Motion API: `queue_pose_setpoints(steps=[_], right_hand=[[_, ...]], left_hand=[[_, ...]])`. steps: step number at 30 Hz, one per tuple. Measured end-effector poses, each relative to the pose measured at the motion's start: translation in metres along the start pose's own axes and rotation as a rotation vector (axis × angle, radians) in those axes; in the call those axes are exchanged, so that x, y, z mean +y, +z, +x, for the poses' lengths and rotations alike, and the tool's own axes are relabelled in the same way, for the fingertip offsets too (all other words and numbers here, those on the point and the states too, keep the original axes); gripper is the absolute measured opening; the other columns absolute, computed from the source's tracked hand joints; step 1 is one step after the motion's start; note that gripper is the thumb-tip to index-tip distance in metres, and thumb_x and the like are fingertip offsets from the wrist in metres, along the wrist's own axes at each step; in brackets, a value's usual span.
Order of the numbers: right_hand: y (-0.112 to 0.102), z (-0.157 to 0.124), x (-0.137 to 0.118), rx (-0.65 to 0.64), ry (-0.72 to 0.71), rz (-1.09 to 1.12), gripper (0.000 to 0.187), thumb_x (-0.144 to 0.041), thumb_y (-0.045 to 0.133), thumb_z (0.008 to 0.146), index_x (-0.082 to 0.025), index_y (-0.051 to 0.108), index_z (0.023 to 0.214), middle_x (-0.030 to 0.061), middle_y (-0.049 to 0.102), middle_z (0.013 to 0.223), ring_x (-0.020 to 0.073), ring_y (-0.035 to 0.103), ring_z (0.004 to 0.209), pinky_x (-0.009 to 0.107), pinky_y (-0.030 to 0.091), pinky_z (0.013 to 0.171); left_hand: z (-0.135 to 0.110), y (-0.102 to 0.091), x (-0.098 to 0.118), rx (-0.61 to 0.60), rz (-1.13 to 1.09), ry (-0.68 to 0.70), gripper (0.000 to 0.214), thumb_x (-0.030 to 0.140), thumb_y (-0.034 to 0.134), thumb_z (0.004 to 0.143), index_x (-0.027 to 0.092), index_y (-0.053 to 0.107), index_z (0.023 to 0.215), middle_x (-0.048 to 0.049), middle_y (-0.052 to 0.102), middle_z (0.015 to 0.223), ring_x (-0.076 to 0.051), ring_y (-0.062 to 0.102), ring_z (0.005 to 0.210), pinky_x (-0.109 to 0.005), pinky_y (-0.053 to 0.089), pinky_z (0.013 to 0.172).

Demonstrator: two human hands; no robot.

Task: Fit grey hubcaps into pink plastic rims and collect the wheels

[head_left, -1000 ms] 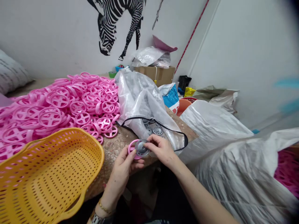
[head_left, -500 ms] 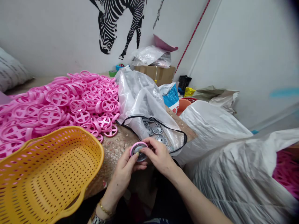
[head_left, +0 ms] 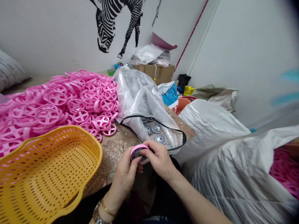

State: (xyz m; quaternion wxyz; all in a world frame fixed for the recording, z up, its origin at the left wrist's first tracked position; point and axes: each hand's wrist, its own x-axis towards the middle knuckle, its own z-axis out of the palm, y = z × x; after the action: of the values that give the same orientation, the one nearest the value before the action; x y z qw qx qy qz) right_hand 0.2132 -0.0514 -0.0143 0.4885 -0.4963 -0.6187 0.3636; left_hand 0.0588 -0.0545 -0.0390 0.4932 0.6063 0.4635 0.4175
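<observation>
My left hand (head_left: 125, 172) and my right hand (head_left: 158, 158) are closed together on one pink plastic wheel (head_left: 138, 151) with a grey disc set inside it, held just off the table's near edge. Thumbs press on the wheel's face. A big heap of pink wheels (head_left: 58, 99) covers the table's left. Just beyond my hands, an open clear plastic bag (head_left: 140, 96) with a black rim holds several grey discs (head_left: 157, 128). An empty yellow perforated basket (head_left: 49, 168) sits at my lower left.
The speckled brown table (head_left: 114, 146) ends near my hands. Large white sacks (head_left: 233, 161) fill the right side, with more pink parts (head_left: 283, 169) at far right. A cardboard box (head_left: 155, 73) and bags stand by the zebra-painted wall.
The grey disc went from resting half on the pink wheel to seated inside it. Both hands dropped slightly toward me and closed tighter over the wheel.
</observation>
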Motion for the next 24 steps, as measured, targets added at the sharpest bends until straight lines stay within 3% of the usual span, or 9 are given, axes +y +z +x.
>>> queue_pose_setpoints(steps=[5,8,13,16,19,22,24], right_hand=[[-0.007,0.006,-0.013,-0.187,0.118,0.106,0.009,-0.023,0.063,0.085,-0.019,0.067,0.092,-0.0031,0.065,0.082,0.0133,0.059,0.076,0.023,0.045,0.070],[-0.008,0.004,-0.020,-0.210,0.105,0.092,0.010,-0.021,0.065,0.083,-0.019,0.067,0.093,-0.0034,0.065,0.082,0.0128,0.059,0.077,0.022,0.044,0.070],[0.004,-0.003,-0.021,-0.121,0.035,0.023,0.003,-0.017,0.065,0.083,-0.018,0.067,0.082,-0.0040,0.063,0.074,0.0113,0.057,0.071,0.022,0.042,0.066],[0.011,-0.004,-0.022,-0.102,0.028,0.038,0.004,-0.016,0.065,0.083,-0.019,0.067,0.081,-0.0040,0.063,0.074,0.0115,0.058,0.071,0.022,0.042,0.066],[0.009,0.001,-0.027,-0.188,0.059,0.075,0.005,-0.020,0.063,0.085,-0.020,0.068,0.086,-0.0035,0.065,0.077,0.0125,0.060,0.073,0.022,0.044,0.066],[-0.004,0.013,-0.033,-0.253,0.034,0.094,0.017,-0.027,0.059,0.090,-0.021,0.069,0.103,-0.0003,0.071,0.092,0.0152,0.065,0.086,0.025,0.048,0.076],[-0.019,0.023,-0.031,-0.189,0.005,0.000,0.022,-0.030,0.057,0.092,-0.021,0.067,0.109,0.0017,0.072,0.102,0.0169,0.066,0.094,0.027,0.048,0.082]], left_hand=[[0.000,-0.003,0.001,-0.011,-0.091,-0.058,0.042,0.038,0.055,0.091,0.019,0.051,0.129,-0.0059,0.068,0.101,-0.018,0.067,0.064,-0.034,0.061,0.058],[-0.004,-0.009,-0.001,-0.068,-0.065,-0.044,0.050,0.038,0.058,0.090,0.022,0.047,0.136,-0.0089,0.065,0.120,-0.018,0.070,0.072,-0.036,0.062,0.065],[-0.016,-0.010,-0.003,0.042,0.049,-0.010,0.044,0.034,0.055,0.092,0.019,0.051,0.132,-0.0013,0.068,0.080,-0.017,0.065,0.061,-0.031,0.057,0.060],[-0.021,-0.006,0.001,0.116,0.032,-0.030,0.039,0.034,0.057,0.090,0.020,0.055,0.127,0.0001,0.067,0.079,-0.015,0.063,0.057,-0.028,0.055,0.057],[-0.022,-0.001,0.009,0.172,-0.081,-0.077,0.038,0.035,0.063,0.087,0.022,0.058,0.121,0.0012,0.066,0.081,-0.015,0.063,0.058,-0.029,0.057,0.056],[-0.021,0.002,0.025,0.263,-0.265,-0.097,0.036,0.036,0.070,0.082,0.024,0.059,0.114,0.0020,0.067,0.084,-0.015,0.064,0.059,-0.027,0.057,0.053],[-0.021,-0.004,0.040,0.384,-0.413,-0.066,0.031,0.033,0.074,0.079,0.025,0.061,0.107,0.0039,0.068,0.083,-0.012,0.063,0.058,-0.024,0.056,0.052]])
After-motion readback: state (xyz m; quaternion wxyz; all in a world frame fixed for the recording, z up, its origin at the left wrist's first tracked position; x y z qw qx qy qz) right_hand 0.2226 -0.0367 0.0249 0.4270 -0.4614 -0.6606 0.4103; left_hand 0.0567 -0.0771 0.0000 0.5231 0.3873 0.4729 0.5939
